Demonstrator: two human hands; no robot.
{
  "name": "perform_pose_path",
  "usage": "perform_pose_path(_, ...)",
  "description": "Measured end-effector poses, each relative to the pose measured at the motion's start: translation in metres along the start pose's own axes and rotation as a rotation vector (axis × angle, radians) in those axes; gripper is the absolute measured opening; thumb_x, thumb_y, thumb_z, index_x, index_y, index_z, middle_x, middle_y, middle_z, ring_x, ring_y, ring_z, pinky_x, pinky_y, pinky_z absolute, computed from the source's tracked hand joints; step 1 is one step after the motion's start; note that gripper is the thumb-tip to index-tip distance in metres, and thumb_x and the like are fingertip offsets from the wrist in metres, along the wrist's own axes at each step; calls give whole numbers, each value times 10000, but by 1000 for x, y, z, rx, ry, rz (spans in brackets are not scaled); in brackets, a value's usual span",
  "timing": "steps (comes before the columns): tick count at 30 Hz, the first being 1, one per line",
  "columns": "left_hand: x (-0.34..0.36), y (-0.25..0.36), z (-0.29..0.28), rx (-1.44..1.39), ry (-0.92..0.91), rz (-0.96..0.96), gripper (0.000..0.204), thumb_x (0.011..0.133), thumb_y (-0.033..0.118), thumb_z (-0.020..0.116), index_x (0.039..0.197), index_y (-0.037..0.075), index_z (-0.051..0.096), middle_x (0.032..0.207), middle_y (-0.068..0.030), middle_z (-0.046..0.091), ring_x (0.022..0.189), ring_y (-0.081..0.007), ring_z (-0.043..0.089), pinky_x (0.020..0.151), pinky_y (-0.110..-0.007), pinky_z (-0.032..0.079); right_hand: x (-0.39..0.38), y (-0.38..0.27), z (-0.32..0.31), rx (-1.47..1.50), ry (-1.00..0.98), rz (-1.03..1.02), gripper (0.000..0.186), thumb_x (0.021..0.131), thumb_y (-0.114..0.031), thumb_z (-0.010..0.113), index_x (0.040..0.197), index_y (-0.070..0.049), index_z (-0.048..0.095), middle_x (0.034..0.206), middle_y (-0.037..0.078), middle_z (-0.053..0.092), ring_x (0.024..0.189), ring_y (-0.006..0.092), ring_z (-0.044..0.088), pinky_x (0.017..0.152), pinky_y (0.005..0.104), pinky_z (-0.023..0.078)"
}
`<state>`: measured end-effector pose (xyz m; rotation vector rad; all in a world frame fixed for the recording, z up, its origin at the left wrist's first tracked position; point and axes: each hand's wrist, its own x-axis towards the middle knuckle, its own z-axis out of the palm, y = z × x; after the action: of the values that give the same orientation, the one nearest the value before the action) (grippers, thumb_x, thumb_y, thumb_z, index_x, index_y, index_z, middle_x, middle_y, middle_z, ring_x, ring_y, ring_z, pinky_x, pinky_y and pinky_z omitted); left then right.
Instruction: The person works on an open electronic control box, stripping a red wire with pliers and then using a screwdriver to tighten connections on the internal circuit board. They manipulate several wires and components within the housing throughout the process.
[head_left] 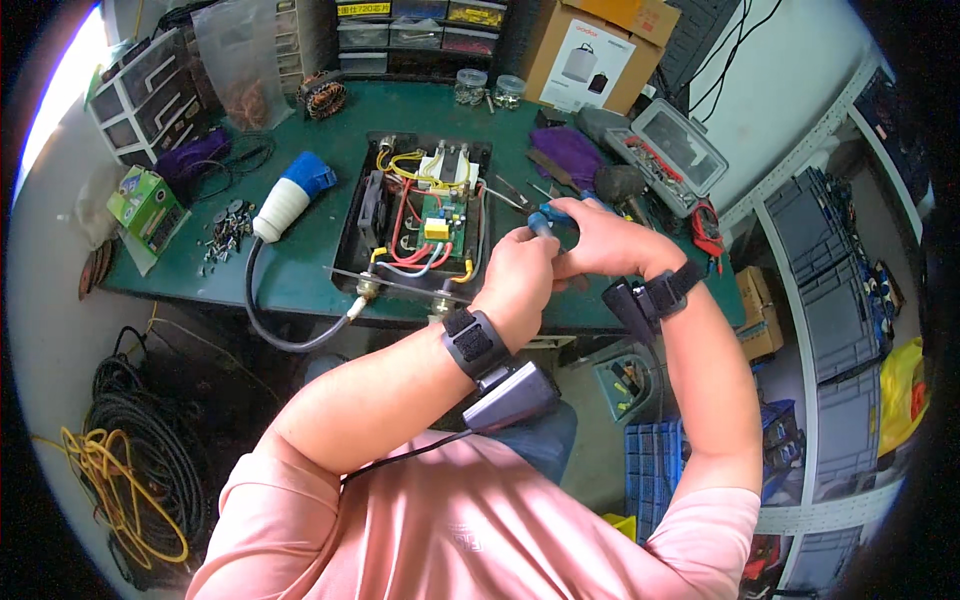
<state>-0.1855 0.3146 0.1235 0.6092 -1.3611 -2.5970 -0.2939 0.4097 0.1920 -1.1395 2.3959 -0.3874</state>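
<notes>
Green bench [415, 108] carries an open black case [350, 235], the reference for all positions below. Inside the case are a green circuit board [432, 212] and red wires [406, 215]. To its left stands a blue-and-white plug [290, 198] on a thick cable [252, 290]; further left lie loose screws [228, 232].

Just right of the case is a blue-handled tool [541, 224], at the meeting point of both hands. Right hand [612, 240]: appears to grasp the tool. Left hand [518, 278]: fingers curled beside the handle; whether they grip it cannot be told.

CAUTION: Slippage is the likely hazard. With the hands this close together, a slipping tool could pinch or jab a finger. A sudden jerk toward the case could nick wire insulation or scratch the board. A forearm catching the thick cable could drag the case or scatter screws, and a stray screw in the case might bridge contacts.
</notes>
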Motion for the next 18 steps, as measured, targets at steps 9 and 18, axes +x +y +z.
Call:
perform_pose_path(9, -8, 9, 6, -127, 133, 11, 221, 937, 191, 553, 1103, 48, 585, 961, -43, 619, 810, -153, 606, 725, -356, 516, 24, -6, 1, -150, -20, 98, 943, 629, -347, 794, 1426, -28, 404, 1346, 244, 452, 1251, 382, 464, 1058, 404, 387)
perform_pose_path(18, -18, 15, 3, -145, 112, 40, 232, 927, 218, 552, 1096, 63, 590, 977, -47, 612, 860, -155, 598, 743, -352, 512, 26, -17, 5, -182, -6, 83, 909, 638, -310, 778, 1421, -28, 414, 1333, 268, 462, 1229, 400, 486, 1039, 398, 411)
